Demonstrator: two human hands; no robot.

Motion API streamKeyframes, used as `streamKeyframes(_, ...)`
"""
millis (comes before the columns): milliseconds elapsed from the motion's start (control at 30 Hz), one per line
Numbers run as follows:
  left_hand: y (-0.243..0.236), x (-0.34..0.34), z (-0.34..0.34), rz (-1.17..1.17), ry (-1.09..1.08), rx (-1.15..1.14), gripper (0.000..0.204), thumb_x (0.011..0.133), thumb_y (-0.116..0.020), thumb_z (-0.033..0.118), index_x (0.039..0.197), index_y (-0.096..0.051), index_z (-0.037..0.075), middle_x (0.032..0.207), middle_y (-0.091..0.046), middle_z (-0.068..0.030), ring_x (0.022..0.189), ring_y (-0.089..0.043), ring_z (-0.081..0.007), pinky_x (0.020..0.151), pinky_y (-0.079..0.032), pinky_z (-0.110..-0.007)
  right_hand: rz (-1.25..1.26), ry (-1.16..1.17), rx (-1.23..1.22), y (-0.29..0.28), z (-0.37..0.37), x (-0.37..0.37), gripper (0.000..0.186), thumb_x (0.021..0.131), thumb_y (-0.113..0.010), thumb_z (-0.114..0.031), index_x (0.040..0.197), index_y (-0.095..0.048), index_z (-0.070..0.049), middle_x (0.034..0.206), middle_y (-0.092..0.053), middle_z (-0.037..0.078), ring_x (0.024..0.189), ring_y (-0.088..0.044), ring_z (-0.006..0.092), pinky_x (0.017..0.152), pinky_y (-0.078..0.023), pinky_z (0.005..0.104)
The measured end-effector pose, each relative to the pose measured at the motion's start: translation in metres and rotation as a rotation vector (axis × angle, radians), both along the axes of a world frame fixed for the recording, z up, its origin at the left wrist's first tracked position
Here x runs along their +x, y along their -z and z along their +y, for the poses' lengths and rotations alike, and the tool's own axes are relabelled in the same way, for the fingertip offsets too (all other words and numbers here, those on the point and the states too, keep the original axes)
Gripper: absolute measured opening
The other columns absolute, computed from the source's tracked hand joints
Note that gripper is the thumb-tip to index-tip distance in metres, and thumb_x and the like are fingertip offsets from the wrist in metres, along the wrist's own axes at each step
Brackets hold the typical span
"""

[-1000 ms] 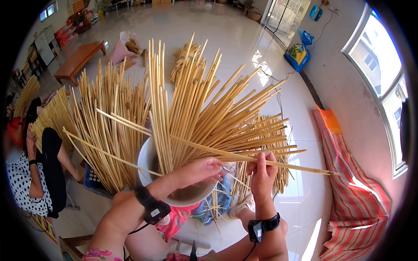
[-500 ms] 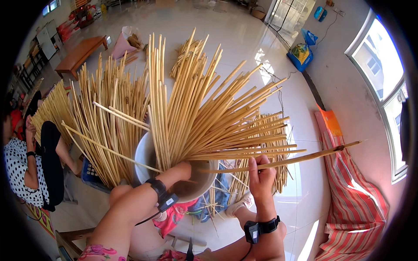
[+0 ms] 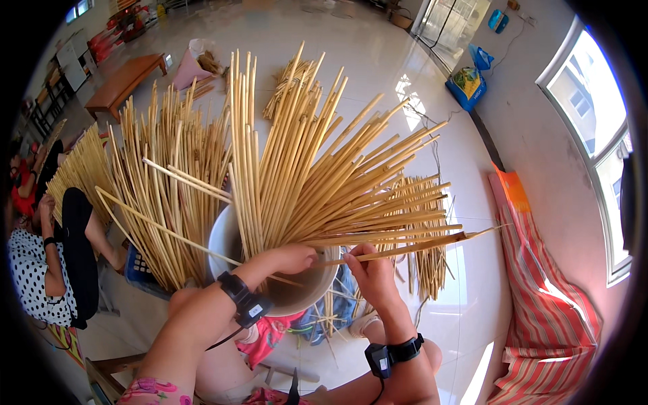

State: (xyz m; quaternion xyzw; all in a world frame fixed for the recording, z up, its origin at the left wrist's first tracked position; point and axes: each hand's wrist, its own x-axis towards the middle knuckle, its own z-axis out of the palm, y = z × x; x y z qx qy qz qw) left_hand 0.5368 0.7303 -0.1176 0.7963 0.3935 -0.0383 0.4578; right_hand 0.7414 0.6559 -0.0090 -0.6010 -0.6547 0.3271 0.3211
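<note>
A white bucket [image 3: 223,233] stands between my knees, packed with long straw-coloured sticks [image 3: 290,162] that fan out upward and to the right. My right hand [image 3: 374,275] pinches one long dry stick [image 3: 418,247] between thumb and fingers, right of the bucket. That stick lies nearly level, its frayed tip pointing right. My left hand [image 3: 293,258] is over the bucket's near side, its fingers closed at the stick's near end. One thin loose stick [image 3: 169,228] slants across the bucket's left rim and passes under my left hand.
Left of the bucket, a dark blue crate [image 3: 145,270] holds another dense bunch of sticks [image 3: 169,169]. More bundles lie on the floor to the right. Another person in a polka-dot top [image 3: 40,270] sits at left. A low wooden table [image 3: 125,84] stands farther back; striped red cloth [image 3: 540,304] hangs at right.
My right hand has moved left and slightly down, sliding the stick's frayed tip leftward. My left hand has come up and right out of the bucket toward the stick's near end.
</note>
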Motion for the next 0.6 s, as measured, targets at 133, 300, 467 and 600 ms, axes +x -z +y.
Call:
streamKeyframes(133, -0.047, 0.011, -0.015, -0.298, 0.029, 0.077, 0.027, 0.095, -0.048, 0.021, 0.113, -0.055, 0.003, 0.096, -0.062, -0.0159, 0.093, -0.059, -0.0304, 0.079, -0.046, -0.037, 0.144, 0.061, -0.024, 0.0, -0.001, 0.003, 0.02, 0.09, -0.062, -0.018, 0.086, -0.058, 0.001, 0.06, -0.057, 0.01, 0.055, -0.056, 0.0156, 0.052, -0.042, 0.0291)
streamKeyframes(300, -0.056, 0.015, -0.021, -0.452, -0.084, 0.218, 0.021, 0.096, -0.048, 0.023, 0.099, -0.054, 0.002, 0.084, -0.059, -0.016, 0.079, -0.058, -0.0316, 0.068, -0.044, -0.039, 0.245, 0.207, 0.217, -0.012, 0.004, 0.012, 0.021, 0.095, -0.055, -0.018, 0.082, -0.056, -0.001, 0.058, -0.055, 0.002, 0.052, -0.05, 0.0087, 0.049, -0.039, 0.0232)
streamKeyframes(467, -0.064, 0.009, -0.018, -0.379, -0.062, 0.214, 0.024, 0.096, -0.047, 0.023, 0.103, -0.055, 0.002, 0.088, -0.06, -0.0184, 0.081, -0.058, -0.034, 0.072, -0.046, -0.039, 0.54, 0.436, 0.33, -0.032, 0.004, 0.045, 0.026, 0.1, -0.044, -0.02, 0.08, -0.05, -0.004, 0.056, -0.041, -0.003, 0.047, -0.034, 0.0025, 0.042, -0.025, 0.0193)
streamKeyframes(600, -0.068, 0.001, -0.018, -0.516, -0.027, 0.093, 0.029, 0.095, -0.045, 0.021, 0.117, -0.054, 0.002, 0.087, -0.062, -0.0162, 0.081, -0.06, -0.0288, 0.075, -0.047, -0.036, 0.679, 0.505, 0.297, -0.03, 0.003, 0.055, 0.025, 0.1, -0.044, -0.021, 0.081, -0.047, -0.006, 0.056, -0.04, -0.004, 0.046, -0.033, 0.0026, 0.042, -0.025, 0.0182)
